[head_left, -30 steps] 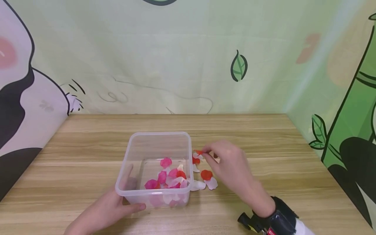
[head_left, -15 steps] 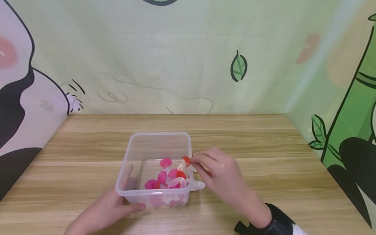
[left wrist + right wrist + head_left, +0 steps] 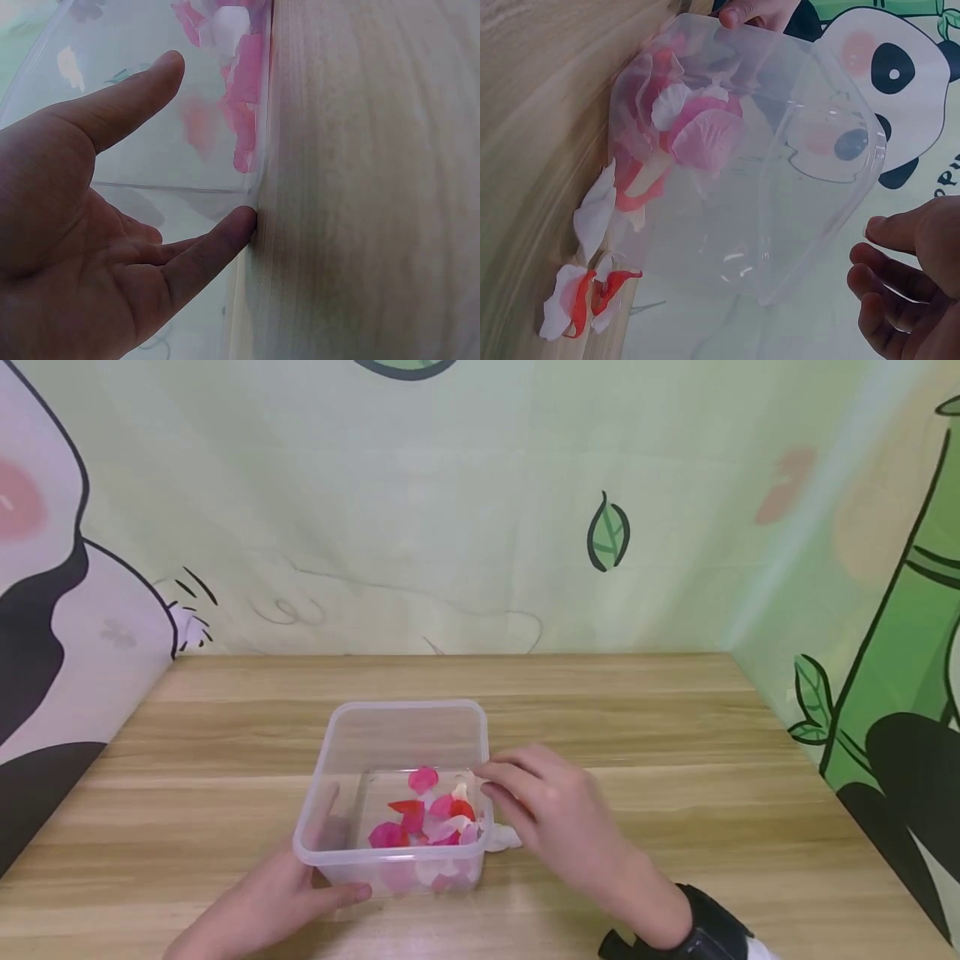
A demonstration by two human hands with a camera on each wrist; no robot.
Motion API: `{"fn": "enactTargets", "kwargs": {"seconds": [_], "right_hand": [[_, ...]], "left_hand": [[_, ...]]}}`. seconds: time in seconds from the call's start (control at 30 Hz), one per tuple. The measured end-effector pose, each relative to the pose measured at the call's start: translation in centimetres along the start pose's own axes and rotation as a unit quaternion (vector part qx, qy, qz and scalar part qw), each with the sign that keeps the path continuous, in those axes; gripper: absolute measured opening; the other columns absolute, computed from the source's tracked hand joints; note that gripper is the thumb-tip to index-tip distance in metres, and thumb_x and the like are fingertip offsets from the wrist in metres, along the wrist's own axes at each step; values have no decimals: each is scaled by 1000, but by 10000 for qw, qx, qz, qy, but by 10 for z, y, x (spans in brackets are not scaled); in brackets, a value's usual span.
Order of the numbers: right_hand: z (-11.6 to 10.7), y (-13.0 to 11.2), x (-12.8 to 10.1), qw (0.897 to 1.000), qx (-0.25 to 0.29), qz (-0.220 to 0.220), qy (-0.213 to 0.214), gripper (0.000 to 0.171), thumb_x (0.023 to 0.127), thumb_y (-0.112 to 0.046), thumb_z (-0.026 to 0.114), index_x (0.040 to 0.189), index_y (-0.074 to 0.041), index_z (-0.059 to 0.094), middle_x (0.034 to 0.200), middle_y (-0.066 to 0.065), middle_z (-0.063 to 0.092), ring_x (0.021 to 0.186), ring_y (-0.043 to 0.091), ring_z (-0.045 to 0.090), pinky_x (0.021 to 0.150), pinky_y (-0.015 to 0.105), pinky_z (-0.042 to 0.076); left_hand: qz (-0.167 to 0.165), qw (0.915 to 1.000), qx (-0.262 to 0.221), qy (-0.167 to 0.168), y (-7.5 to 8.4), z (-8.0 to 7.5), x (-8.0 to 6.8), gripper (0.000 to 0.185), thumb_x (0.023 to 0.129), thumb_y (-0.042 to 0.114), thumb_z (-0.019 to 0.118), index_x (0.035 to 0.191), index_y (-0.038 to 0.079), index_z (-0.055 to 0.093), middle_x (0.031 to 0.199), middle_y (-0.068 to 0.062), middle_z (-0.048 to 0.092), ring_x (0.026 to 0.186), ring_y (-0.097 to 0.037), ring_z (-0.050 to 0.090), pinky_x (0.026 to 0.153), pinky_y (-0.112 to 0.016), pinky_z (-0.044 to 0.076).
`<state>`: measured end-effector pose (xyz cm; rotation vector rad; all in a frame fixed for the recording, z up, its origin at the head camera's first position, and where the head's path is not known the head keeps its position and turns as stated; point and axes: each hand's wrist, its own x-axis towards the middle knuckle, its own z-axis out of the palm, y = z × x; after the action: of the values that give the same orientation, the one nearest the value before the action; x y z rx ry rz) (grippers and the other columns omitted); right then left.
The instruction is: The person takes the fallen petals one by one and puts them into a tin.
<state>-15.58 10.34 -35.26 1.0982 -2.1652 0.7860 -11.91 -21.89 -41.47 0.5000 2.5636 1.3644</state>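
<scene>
A clear plastic box (image 3: 405,853) holds several pink, white and red flower petals. My left hand (image 3: 277,889) rests at its near left corner, thumb along the front and fingers by the left side; the left wrist view shows this hand (image 3: 97,217) spread, fingers fairly straight. Over the box's right rim is my right hand (image 3: 566,814), its loosely bent fingers (image 3: 889,259) holding nothing in the right wrist view. A red petal (image 3: 405,807) shows inside, left of centre. Outside the right wall lies a white petal (image 3: 502,837), partly screened by the right hand.
More loose white petals (image 3: 596,214) and red-edged petals (image 3: 568,300) lie on the wooden table (image 3: 652,718) beside the box. A printed cloth backdrop (image 3: 480,527) with panda and leaf drawings stands behind and at the sides.
My right hand has picked a red petal off the table, carried it left to the box rim and let it go; it is now inside the box. The left hand stays put.
</scene>
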Motion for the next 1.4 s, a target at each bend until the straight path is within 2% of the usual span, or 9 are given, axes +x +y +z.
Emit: {"fn": "enactTargets", "kwargs": {"seconds": [0.2, 0.33, 0.4, 0.5, 0.63, 0.73, 0.93, 1.23, 1.4], "right_hand": [[-3, 8, -1, 9980, -422, 459, -134, 15, 89, -5, 80, 104, -4, 76, 98, 2, 71, 87, 15, 66, 72, 27, 57], [-5, 12, -1, 9887, -868, 999, -701, 17, 89, -6, 81, 105, -6, 76, 98, 2, 72, 87, 16, 67, 70, 30, 57], [-6, 13, -2, 9780, -1103, 1311, -1190, 17, 87, -7, 82, 102, -6, 76, 96, 3, 72, 85, 19, 68, 68, 33, 57], [-7, 15, -3, 9511, -1303, 1784, -2160, 13, 86, -10, 84, 92, -7, 74, 86, 2, 70, 76, 19, 65, 63, 34, 54], [-6, 18, -5, 9121, -1359, 2215, -3170, 17, 83, -14, 86, 80, -9, 70, 73, -2, 63, 63, 15, 55, 55, 33, 48], [-6, 21, -6, 8954, -1413, 2346, -3511, 23, 79, -15, 89, 73, -13, 67, 68, -4, 58, 60, 14, 49, 52, 32, 43], [-4, 28, -10, 8739, -1230, 2632, -3898, 32, 76, -16, 90, 66, -16, 59, 61, -5, 48, 56, 13, 41, 51, 29, 32], [7, 36, -18, 8719, -1158, 2339, -4143, 38, 73, -20, 91, 63, -16, 54, 62, -5, 49, 58, 12, 42, 52, 28, 33], [10, 39, -21, 8787, -1289, 2164, -4056, 38, 74, -15, 89, 63, -17, 53, 63, -5, 49, 59, 12, 43, 52, 29, 35]], "left_hand": [[57, 9998, -184, -25, -2, 2, 1, 117, 86, 32, 85, 165, 12, 1, 155, -24, 38, 124, -37, 48, 93, -32, 52], [177, 9998, 14, 56, -3, 2, 0, 116, 85, 33, 86, 164, 11, 4, 146, -21, 49, 119, -33, 53, 94, -29, 50], [223, 9996, 137, 51, -4, 1, 0, 115, 85, 36, 86, 163, 10, 4, 142, -20, 52, 118, -31, 55, 95, -29, 50], [148, 9995, 248, 91, -4, 1, -2, 115, 85, 38, 86, 163, 9, 6, 140, -18, 55, 121, -30, 55, 99, -29, 48], [-168, 9998, 57, 41, -4, 1, -4, 117, 85, 39, 85, 165, 12, 3, 153, -24, 42, 133, -39, 47, 103, -41, 47], [-37, 10000, 24, 86, -3, 2, -3, 118, 84, 38, 86, 165, 15, 4, 156, -26, 38, 134, -44, 46, 101, -51, 47], [-271, 9996, 43, 6, 0, 1, 0, 117, 84, 40, 85, 165, 17, 3, 156, -23, 39, 134, -39, 46, 99, -43, 50], [-541, 9983, -164, -151, -2, -1, 0, 117, 85, 38, 85, 164, 15, 3, 156, -24, 38, 132, -38, 45, 99, -43, 51], [-170, 9996, 220, 21, -4, 0, 0, 114, 84, 41, 85, 163, 13, 8, 147, -18, 49, 126, -32, 51, 99, -35, 50]]}}
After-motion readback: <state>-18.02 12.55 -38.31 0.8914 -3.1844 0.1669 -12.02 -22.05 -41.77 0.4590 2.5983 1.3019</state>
